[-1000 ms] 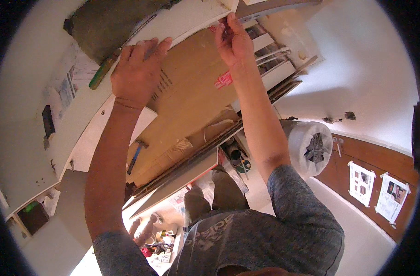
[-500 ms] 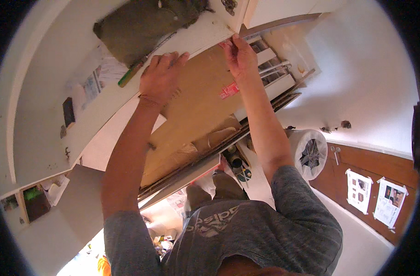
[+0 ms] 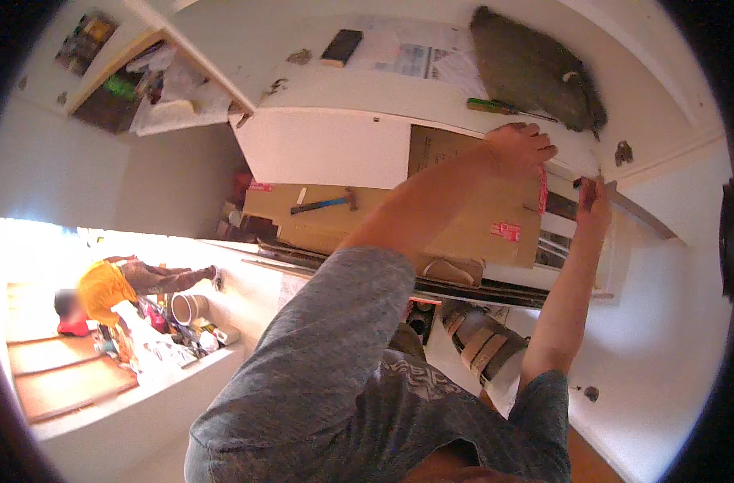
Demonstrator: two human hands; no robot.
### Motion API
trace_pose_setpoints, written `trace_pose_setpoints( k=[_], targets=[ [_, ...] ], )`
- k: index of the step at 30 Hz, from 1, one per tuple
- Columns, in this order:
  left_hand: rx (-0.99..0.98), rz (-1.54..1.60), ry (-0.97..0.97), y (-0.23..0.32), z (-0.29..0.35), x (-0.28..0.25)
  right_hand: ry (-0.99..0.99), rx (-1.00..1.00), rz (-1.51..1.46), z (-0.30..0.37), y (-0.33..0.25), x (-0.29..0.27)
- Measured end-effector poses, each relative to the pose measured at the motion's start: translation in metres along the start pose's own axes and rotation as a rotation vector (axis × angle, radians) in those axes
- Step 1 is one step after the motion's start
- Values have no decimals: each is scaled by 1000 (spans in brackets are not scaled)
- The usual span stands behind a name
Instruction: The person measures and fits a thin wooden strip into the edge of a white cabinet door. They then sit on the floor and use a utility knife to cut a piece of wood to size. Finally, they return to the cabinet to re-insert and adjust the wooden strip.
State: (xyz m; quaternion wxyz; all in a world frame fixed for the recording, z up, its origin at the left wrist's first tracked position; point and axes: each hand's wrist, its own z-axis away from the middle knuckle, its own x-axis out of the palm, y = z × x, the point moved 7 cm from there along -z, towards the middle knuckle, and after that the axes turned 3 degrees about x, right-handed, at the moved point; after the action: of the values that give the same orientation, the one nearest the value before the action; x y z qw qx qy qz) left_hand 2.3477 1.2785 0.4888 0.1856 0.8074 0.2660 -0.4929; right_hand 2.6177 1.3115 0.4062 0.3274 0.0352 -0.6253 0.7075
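Note:
My left hand (image 3: pixel 523 150) lies over the front edge of a white shelf (image 3: pixel 327 95), fingers stretched out and holding nothing. Just below it is a large brown cardboard sheet (image 3: pixel 463 217). My right hand (image 3: pixel 594 200) is closed near the shelf's right corner, beside a wooden strip (image 3: pixel 645 213). A small dark end shows at its fingers; what it is I cannot make out. On the shelf near my left hand are a green-handled tool (image 3: pixel 489 105) and a dark green cloth bundle (image 3: pixel 536 68).
A hammer (image 3: pixel 323 204) with a blue handle lies on the cardboard. A dark block (image 3: pixel 342 47) and papers (image 3: pixel 419 60) are on the shelf. At lower left, a person in an orange top (image 3: pixel 109 290) bends beside a white bucket (image 3: pixel 188 308) and scattered items.
The view has swung left, so the hands now appear farther right. The hammer and the person in orange have come into fuller view. My left hand stays at the shelf edge.

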Motion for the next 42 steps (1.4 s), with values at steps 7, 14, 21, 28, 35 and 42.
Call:
trace_pose_setpoints(
  k=[7,14,21,28,35,42],
  targets=[
    [-159,-25,127,40,27,-63,-41,88,78,-4,-6,8],
    [-1154,1130,843,-42,277,-76,-110,20,50,-20,-3,-3],
    [-1129,1425,1732,-176,420,-110,-45,72,13,-69,2,-28],
    [-1028,1651,1850,-198,431,-102,43,116,137,-117,-8,-51],
    [-801,1666,1805,-203,428,-97,43,109,126,-111,-25,-42],
    [-659,1763,1885,-186,426,-105,145,194,186,-110,-39,-48]
  ],
)
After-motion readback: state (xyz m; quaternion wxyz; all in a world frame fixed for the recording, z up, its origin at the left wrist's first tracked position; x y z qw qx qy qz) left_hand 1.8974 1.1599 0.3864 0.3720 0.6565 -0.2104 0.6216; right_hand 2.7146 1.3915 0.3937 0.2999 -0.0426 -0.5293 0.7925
